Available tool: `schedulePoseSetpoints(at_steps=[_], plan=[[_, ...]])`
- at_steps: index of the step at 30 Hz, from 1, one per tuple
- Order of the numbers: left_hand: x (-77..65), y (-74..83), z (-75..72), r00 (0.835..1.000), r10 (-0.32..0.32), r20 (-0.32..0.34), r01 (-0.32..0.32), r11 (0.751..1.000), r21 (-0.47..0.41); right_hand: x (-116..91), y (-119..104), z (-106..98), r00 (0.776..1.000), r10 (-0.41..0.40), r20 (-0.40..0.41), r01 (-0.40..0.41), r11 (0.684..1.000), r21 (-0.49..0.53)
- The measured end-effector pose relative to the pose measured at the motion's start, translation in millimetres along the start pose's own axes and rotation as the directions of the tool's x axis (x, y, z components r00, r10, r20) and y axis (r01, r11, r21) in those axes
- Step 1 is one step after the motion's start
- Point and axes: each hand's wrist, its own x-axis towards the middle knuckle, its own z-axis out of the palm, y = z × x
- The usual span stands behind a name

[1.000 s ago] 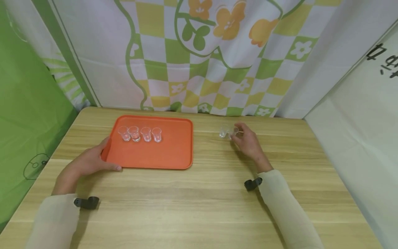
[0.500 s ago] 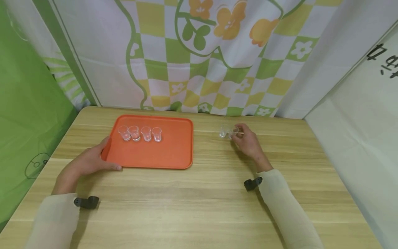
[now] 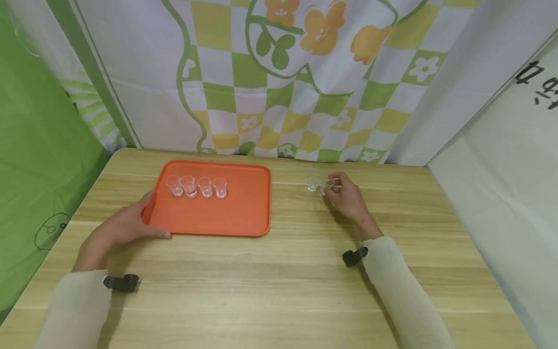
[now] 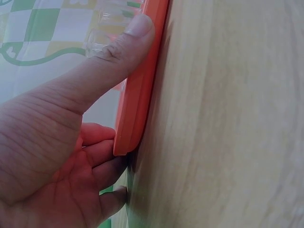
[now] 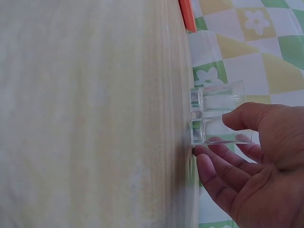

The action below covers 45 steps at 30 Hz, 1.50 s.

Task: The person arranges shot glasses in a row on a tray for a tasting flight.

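Note:
At the left, my left hand (image 3: 126, 224) holds the near left corner of an orange tray (image 3: 213, 218). The left wrist view shows the thumb along the tray's front side and fingers at its end. Several clear shot glasses (image 3: 206, 187) stand upright in a row toward the back of the tray. My right hand (image 3: 348, 199) pinches another clear shot glass (image 5: 204, 131) between thumb and fingers, to the right of the tray. Beside it stands one more shot glass (image 3: 313, 183). Both are upright and close together, bases at the tabletop in the right wrist view.
The wooden table (image 3: 270, 291) spreads under both arms. A patterned curtain (image 3: 279, 106) hangs along its back edge. Green cloth (image 3: 43, 145) lies to the left, and a white sheet with black writing (image 3: 505, 145) borders the right.

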Motion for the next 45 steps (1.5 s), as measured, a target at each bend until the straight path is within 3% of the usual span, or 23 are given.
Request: schedulePoseSetpoints(at_steps=[36,45], plan=[[-0.2,1.5,0.0,0.999,-0.035,0.005,0.035,0.999,0.024,-1.8,-0.7,-1.4,0.999,-0.019,-0.038,0.018,1.0,-0.003],[-1.2,1.9,-0.7,1.0,-0.016,0.0,0.016,1.0,0.016,-4.8,-1.9,-5.5,0.999,-0.019,-0.042,0.02,1.0,0.004]])
